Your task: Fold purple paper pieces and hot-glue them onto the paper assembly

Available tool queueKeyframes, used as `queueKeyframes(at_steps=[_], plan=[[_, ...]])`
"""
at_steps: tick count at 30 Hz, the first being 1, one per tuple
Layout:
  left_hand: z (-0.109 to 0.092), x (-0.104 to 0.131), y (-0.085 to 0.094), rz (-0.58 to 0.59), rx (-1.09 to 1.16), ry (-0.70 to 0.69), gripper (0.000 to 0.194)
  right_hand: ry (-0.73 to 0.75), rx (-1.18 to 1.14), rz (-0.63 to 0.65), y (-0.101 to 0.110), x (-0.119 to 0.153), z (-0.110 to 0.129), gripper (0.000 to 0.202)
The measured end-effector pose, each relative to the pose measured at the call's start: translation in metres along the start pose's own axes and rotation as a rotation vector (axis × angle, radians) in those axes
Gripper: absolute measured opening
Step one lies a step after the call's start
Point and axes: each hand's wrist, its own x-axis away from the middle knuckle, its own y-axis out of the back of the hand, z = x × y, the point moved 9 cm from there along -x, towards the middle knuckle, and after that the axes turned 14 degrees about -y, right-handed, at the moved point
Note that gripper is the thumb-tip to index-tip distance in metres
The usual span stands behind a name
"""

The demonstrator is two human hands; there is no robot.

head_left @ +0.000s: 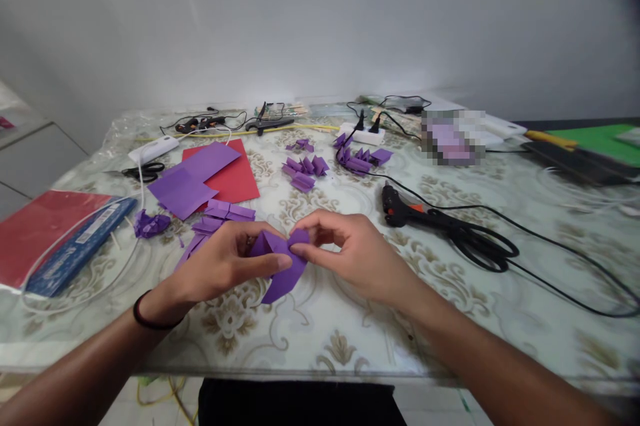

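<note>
A folded piece of purple paper (286,281) is held between both hands above the front middle of the table. My left hand (233,259) grips its left side, thumb on top and the other fingers partly hidden behind. My right hand (345,246) pinches its upper right corner between thumb and fingers. Just beyond my left hand lie folded purple strips (227,211). Flat purple sheets (187,179) rest over a red sheet (240,176). Farther back are small folded purple pieces (305,169) and another purple cluster (360,158).
A black glue gun (400,207) with a coiled cable lies at the right. A white power strip (363,134) stands at the back. Scissors (145,171), a crumpled purple piece (151,224) and a blue-and-red packet (83,246) are at the left. The table's edge (300,371) runs in front.
</note>
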Motion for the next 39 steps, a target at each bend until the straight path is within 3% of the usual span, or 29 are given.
queueKeyframes(at_steps=[6,11,15,19,23,30,39], plan=[[0.001,0.003,0.006,-0.025,-0.032,-0.034,0.028,0.084,0.036,-0.099,0.003,0.006,0.004,0.027],[0.004,0.003,0.005,-0.014,-0.041,-0.04,0.028,0.162,0.122,-0.17,0.005,0.012,0.01,0.032],[0.012,0.0,0.003,0.015,-0.145,-0.016,0.015,0.154,0.135,-0.159,0.003,0.01,0.011,0.028],[0.011,0.0,0.007,-0.049,-0.193,-0.036,0.014,0.091,0.128,-0.13,0.003,0.006,0.008,0.005],[0.008,0.002,0.007,-0.039,-0.269,-0.036,0.018,0.036,0.09,-0.081,0.0,0.003,0.004,0.016],[0.009,0.003,0.0,0.019,-0.295,-0.072,0.023,0.055,-0.01,0.01,-0.006,0.002,0.001,0.011],[0.008,0.003,0.001,0.012,-0.249,-0.075,0.024,0.052,-0.034,-0.016,-0.005,0.004,0.001,0.017]])
